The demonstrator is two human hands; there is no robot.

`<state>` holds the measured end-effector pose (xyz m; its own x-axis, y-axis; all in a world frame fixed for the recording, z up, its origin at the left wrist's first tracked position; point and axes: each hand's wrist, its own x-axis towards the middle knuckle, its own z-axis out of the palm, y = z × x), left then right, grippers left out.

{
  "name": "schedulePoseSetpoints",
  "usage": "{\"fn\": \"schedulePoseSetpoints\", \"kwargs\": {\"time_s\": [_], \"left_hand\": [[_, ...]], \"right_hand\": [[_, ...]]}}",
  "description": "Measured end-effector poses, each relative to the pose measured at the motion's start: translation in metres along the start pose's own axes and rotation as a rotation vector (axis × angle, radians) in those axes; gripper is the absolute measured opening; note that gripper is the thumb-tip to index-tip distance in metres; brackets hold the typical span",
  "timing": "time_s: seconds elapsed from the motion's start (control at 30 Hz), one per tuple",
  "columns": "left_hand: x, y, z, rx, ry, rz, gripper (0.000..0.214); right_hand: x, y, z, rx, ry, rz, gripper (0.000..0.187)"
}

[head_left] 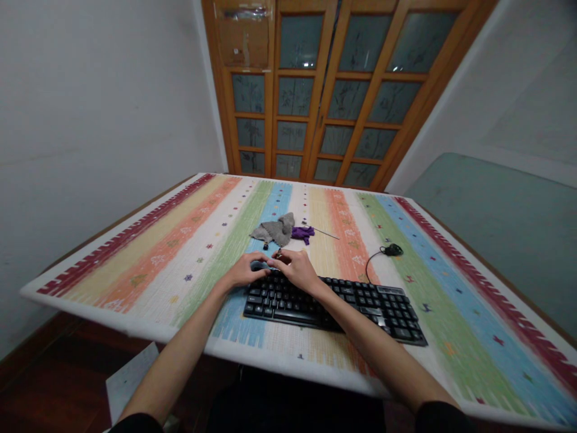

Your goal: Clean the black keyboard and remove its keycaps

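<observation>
A black keyboard (360,300) lies on the striped tablecloth (180,252) near the front edge. My left hand (246,270) rests at the keyboard's far left corner, fingers curled over its top edge. My right hand (297,269) sits beside it over the upper left keys, its fingertips pinched on a small dark object I cannot make out. The two hands meet at the fingertips. The keyboard's cable (374,258) runs back to a dark bundle (392,249).
Behind the hands lie a grey cloth (274,230), a purple item (303,233) and a thin stick (325,232). A wooden glazed door (324,90) stands behind the table. A greenish panel (496,228) is on the right, and white paper (130,379) lies on the floor.
</observation>
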<state>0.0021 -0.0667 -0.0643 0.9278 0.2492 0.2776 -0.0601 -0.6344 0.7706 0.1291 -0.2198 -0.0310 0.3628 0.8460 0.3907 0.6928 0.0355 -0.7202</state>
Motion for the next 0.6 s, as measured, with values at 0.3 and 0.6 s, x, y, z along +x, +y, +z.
{"fn": "schedulePoseSetpoints", "kwargs": {"time_s": [0.3, 0.6], "left_hand": [[-0.001, -0.013, -0.005, -0.16, -0.035, -0.101, 0.029], [-0.001, -0.011, -0.004, -0.172, -0.057, -0.111, 0.03]], "right_hand": [[-0.012, 0.009, -0.002, 0.156, 0.021, 0.037, 0.03], [-0.017, 0.002, 0.006, 0.07, 0.086, 0.0, 0.028]]}}
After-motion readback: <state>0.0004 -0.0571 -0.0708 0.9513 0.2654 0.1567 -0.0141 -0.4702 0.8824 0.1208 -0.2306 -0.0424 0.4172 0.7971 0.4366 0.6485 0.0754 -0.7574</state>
